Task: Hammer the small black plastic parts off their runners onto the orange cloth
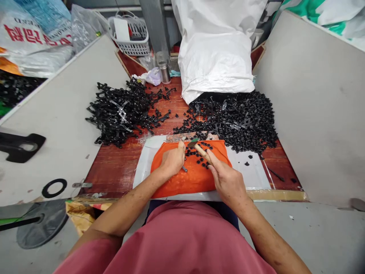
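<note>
My right hand [228, 179] is wrapped round the light wooden handle of a small hammer [202, 153], whose dark head [193, 142] is above the back part of an orange cloth [182, 185]. To its left, my left hand [174, 159] is closed over the same cloth. A short dark rod end [184, 169] shows just below its fingers; whether the fingers grip it is hidden. Several small black round parts [199, 161] lie on the cloth between my hands. A stone-like block [171, 138] shows at the cloth's back edge.
A pile of black linked parts [119, 114] lies at the left, and a heap of small black parts [251, 121] at the right. Behind stand a white sack [216, 57], a metal flask [164, 72] and a grey basket [134, 47]. Pale panels [308, 106] flank the red-brown tabletop [114, 167].
</note>
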Available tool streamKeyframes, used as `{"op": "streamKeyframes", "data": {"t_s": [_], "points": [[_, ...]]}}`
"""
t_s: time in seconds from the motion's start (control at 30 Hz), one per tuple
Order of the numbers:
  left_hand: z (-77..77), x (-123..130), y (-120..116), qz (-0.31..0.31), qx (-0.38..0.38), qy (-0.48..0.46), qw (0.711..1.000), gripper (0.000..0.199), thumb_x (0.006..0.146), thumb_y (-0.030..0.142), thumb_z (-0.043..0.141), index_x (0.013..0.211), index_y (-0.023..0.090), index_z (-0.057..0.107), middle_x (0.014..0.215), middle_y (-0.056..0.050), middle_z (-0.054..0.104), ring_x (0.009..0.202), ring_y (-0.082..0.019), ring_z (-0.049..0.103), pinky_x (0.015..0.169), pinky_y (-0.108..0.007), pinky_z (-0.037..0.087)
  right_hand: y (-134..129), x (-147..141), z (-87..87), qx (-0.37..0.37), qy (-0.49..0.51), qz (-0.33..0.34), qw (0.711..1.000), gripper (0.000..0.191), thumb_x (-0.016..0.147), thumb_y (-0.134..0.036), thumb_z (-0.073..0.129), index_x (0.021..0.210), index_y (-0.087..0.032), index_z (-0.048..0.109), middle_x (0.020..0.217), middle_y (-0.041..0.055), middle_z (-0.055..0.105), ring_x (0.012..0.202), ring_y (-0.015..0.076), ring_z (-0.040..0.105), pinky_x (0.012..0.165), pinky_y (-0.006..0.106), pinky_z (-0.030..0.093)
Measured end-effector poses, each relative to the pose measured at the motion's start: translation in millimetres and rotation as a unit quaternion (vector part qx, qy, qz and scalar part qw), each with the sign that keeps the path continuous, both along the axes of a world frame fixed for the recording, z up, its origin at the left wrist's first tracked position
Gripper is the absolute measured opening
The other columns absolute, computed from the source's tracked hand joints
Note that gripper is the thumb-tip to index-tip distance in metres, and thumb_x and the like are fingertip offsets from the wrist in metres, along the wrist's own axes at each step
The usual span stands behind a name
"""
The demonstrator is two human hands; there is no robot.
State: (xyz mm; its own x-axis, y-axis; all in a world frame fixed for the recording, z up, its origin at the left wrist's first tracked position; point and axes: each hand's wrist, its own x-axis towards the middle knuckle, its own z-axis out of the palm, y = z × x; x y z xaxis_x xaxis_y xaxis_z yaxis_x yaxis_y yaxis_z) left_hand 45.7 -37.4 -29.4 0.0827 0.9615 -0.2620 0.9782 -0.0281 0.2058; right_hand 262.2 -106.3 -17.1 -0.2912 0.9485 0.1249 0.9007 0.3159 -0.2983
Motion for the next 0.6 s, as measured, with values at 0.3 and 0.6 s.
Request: {"op": "streamKeyframes", "data": {"t_s": [0.3,0.6], "points": [[2.2,-6.5,0.7,-0.003,0.008,-0.032,0.999,0.028,0.108,0.031,0.028,0.121,0.020,0.051,0.094,-0.008,0.076,0.088,-0.022,0.073,0.074,-0.030,0.045,12.2,8.1,7.2,-0.078,0.127,-0.031,0.988,0.053,0.105,-0.026,0.047,0.158,-0.034,0.046,0.130,0.0039,0.075,0.101,0.0228,0.077,0.090,0.036,0.062],[9.6,-18.4,1.1,-0.004,0.031,-0.096,0.995,0.027,0.107,0.030,0.031,0.113,0.022,0.056,0.094,-0.007,0.075,0.089,-0.023,0.071,0.076,-0.031,0.045,6.1,11.3,10.8,-0.121,0.035,-0.052,0.991,0.055,0.106,-0.029,0.047,0.160,-0.039,0.040,0.124,0.0018,0.077,0.091,0.0236,0.079,0.077,0.034,0.062]]}}
